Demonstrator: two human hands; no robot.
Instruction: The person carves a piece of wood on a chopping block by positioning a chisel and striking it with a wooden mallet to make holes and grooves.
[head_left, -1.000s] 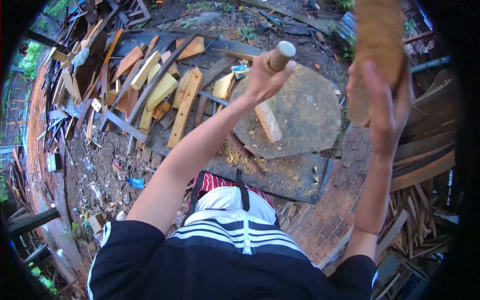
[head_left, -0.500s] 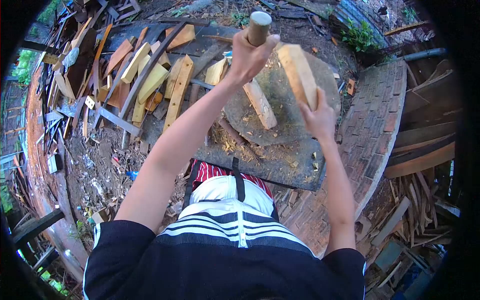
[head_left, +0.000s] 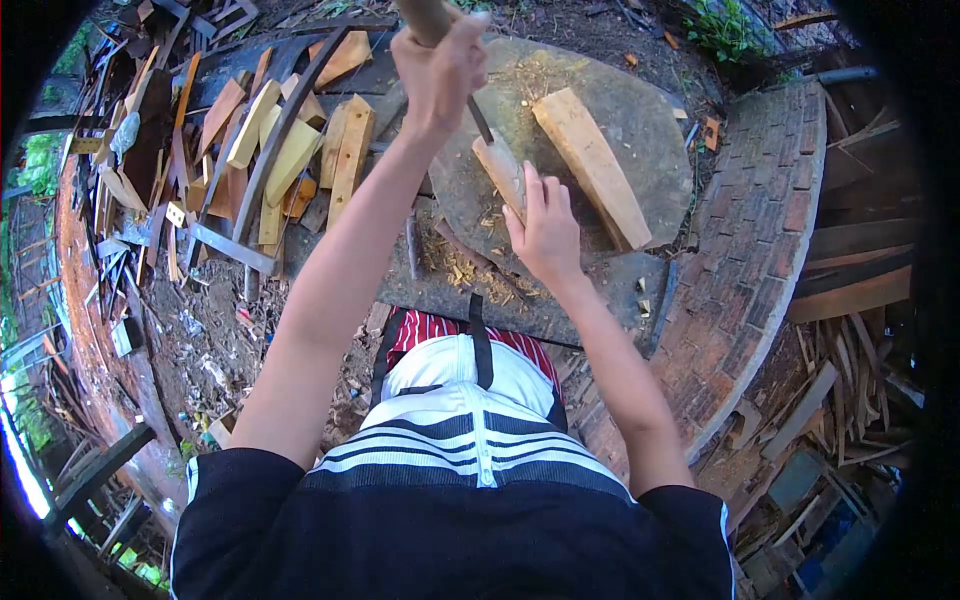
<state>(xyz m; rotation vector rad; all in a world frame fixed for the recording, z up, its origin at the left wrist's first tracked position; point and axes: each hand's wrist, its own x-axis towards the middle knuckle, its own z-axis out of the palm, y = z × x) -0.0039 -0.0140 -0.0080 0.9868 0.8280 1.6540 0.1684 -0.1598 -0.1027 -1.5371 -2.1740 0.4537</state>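
Block of pale wood [head_left: 592, 165] lies slantwise on the right part of a round slab [head_left: 662, 130], its far end toward the left and its near end at the slab's near edge. A shorter wood piece [head_left: 490, 160] lies left of it, on the near left part of the same slab, well apart from the block. The left hand [head_left: 440, 75] is clenched around a thick round tool handle [head_left: 424, 18] above the slab's far left edge. From below that fist a narrow dark shaft [head_left: 482, 122] runs nearer toward the far end of the shorter piece; whether the two touch, I cannot tell. The right hand [head_left: 548, 228] is at the near end of the shorter piece, thumb to the left and fingers along the right side; whether it grasps the piece or only rests there, I cannot tell. Wood shavings [head_left: 465, 272] and a brown stick [head_left: 466, 246] lie on the near left side, on a dark board [head_left: 575, 305] beneath the slab. Farther left, cut timber lies heaped, with a drilled beam [head_left: 352, 150] and a long curved strip [head_left: 285, 125] among it. A brick path [head_left: 765, 190] curves along the right
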